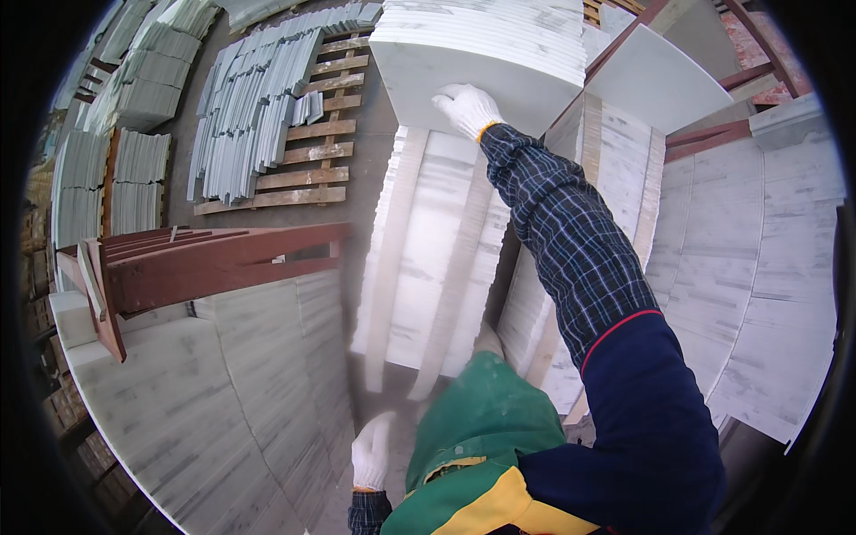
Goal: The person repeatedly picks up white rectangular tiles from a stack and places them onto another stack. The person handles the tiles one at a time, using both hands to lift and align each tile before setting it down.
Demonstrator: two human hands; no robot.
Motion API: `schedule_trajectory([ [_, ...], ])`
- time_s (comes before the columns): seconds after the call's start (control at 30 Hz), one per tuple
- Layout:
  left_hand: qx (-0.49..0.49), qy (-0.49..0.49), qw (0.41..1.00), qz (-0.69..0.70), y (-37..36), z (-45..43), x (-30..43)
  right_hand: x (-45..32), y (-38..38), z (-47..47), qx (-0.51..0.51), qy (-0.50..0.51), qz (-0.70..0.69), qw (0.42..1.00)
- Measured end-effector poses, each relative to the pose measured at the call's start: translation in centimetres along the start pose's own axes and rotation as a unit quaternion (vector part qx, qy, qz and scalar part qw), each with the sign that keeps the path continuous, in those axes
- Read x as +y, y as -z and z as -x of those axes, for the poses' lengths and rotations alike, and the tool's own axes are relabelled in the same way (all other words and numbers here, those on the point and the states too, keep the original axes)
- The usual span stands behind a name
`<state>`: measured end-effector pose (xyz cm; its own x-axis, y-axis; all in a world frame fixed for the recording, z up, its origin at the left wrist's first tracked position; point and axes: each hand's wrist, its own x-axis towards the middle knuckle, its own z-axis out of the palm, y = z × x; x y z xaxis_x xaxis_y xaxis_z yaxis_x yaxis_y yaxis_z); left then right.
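Observation:
My right hand (pixel 468 110), in a white knit glove, lies against the smooth grey-white face of a marble slab (pixel 408 77). That slab fronts a row of upright slabs (pixel 478 23), whose thin edges show behind it. The fingers look curled, and their undersides are hidden. Beneath is a lower stack of marble slabs (pixel 428 200) with pale strips running along it. My left hand (pixel 372 451), gloved too, hangs low beside my green apron. It holds nothing that I can see, and the nearest thing is the left marble stack (pixel 267 374).
A red-brown steel frame (pixel 221 267) juts out over the left stack. Farther off, a wooden pallet (pixel 321 154) carries narrow stone strips (pixel 247 114). A single slab (pixel 659 83) leans at upper right. More marble stacks (pixel 729 254) stand to my right.

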<state>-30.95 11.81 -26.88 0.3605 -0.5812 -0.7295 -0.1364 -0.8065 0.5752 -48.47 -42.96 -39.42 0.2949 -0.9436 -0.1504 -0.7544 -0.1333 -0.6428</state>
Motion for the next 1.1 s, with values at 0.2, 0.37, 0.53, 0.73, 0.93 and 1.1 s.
schedule_trajectory([
  [0.2, -0.010, -0.015, 1.000, -0.013, -0.5, -1.1, 2.1, -3.8, 1.0, 1.3, 0.198, 0.145, -0.176, 0.953],
  [0.37, -0.061, -0.035, 0.997, -0.033, -1.4, -2.3, 4.0, 1.9, 8.7, 7.5, 0.476, -0.032, -0.268, 0.837],
  [0.53, -0.084, -0.031, 0.994, -0.069, -1.9, -3.6, 5.3, 4.5, 10.6, 6.0, 0.494, -0.059, -0.166, 0.851],
  [0.73, -0.090, -0.052, 0.993, -0.050, -1.0, -3.4, 5.5, 6.0, 9.2, 6.2, 0.454, -0.148, -0.457, 0.750],
  [0.93, -0.082, -0.015, 0.995, -0.050, -0.6, -3.6, 4.1, 6.7, 8.1, 6.5, 0.475, -0.108, -0.428, 0.762],
  [1.1, -0.093, -0.047, 0.994, -0.021, -1.1, -4.4, 3.9, 7.0, 8.2, 6.8, 0.456, -0.120, -0.375, 0.798],
])
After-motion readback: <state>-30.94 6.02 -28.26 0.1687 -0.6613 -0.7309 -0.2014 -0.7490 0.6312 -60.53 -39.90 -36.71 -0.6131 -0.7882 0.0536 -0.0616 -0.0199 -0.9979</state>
